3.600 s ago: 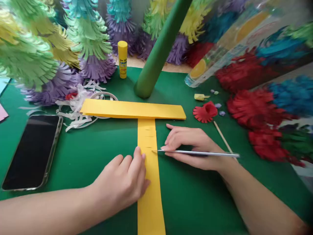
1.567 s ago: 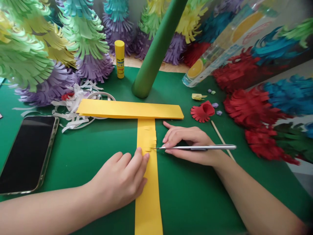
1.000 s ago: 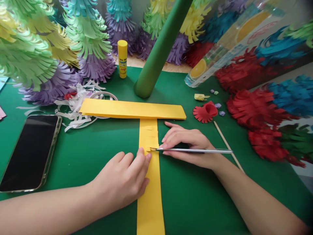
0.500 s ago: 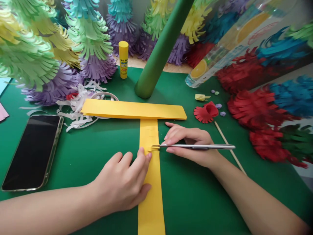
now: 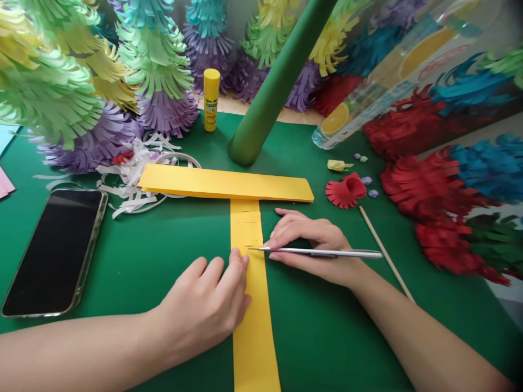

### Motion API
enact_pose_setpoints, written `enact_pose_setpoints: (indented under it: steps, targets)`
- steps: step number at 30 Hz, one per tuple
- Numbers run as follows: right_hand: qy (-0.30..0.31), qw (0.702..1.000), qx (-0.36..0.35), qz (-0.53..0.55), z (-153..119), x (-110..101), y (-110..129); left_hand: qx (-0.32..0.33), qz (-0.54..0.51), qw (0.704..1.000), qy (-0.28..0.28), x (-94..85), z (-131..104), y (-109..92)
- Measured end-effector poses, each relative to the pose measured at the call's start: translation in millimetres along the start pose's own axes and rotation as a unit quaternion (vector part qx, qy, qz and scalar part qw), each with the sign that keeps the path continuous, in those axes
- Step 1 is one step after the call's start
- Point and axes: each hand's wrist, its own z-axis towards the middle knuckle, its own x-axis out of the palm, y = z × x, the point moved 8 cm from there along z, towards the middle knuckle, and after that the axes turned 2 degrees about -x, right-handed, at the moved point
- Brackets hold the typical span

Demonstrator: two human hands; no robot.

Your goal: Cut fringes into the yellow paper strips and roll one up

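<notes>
A long yellow paper strip [image 5: 254, 343] runs up the green surface, with several short slits along its upper part. My left hand [image 5: 210, 299] rests at the strip's left edge, fingers curled together, fingertips on the paper. Pinched in my right hand [image 5: 312, 239] is a slim silver craft knife [image 5: 322, 252], its tip on the strip just right of my left fingertips. Across the strip's top end lies a folded yellow paper band [image 5: 229, 183].
A phone [image 5: 55, 250] lies left, beside white paper shreds [image 5: 133, 163]. Behind stand a glue stick [image 5: 211, 100], a green paper cone [image 5: 273, 87] and fringed paper trees. Right are a bottle [image 5: 347, 117], red fringed paper [image 5: 345, 190] and a wooden stick [image 5: 386, 253].
The right hand and knife have shifted slightly left and down, and the blade now lies flatter on the strip. Around the blade the paper is less lifted. The strip's upper part has moved slightly left.
</notes>
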Motion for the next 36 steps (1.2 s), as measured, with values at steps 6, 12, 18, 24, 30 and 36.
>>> enact_pose_setpoints:
  steps: [6,12,18,24,30,36]
  targets:
    - [0.017,1.0,-0.018,-0.009,0.9,3.7,4.1,0.026,0.011,0.999,-0.042,-4.6,-4.0,-5.0]
    - [0.035,0.999,-0.016,-0.013,0.4,6.7,3.1,0.025,0.003,0.998,-0.061,-7.0,-4.2,-4.8]
    - [0.038,0.999,-0.014,-0.017,1.5,7.3,2.4,0.029,0.001,0.997,-0.071,-8.0,-3.4,-5.6]
    - [0.045,0.998,-0.016,-0.03,1.8,8.6,3.6,0.027,0.003,0.997,-0.068,-7.5,-3.4,-6.0]
    - [0.046,0.996,-0.032,-0.062,3.3,8.5,11.5,0.027,-0.002,0.999,-0.038,-1.5,-4.3,-7.3]
    - [0.051,0.994,-0.048,-0.084,4.8,8.0,13.7,0.026,0.0,0.999,-0.025,0.5,-5.2,-8.2]
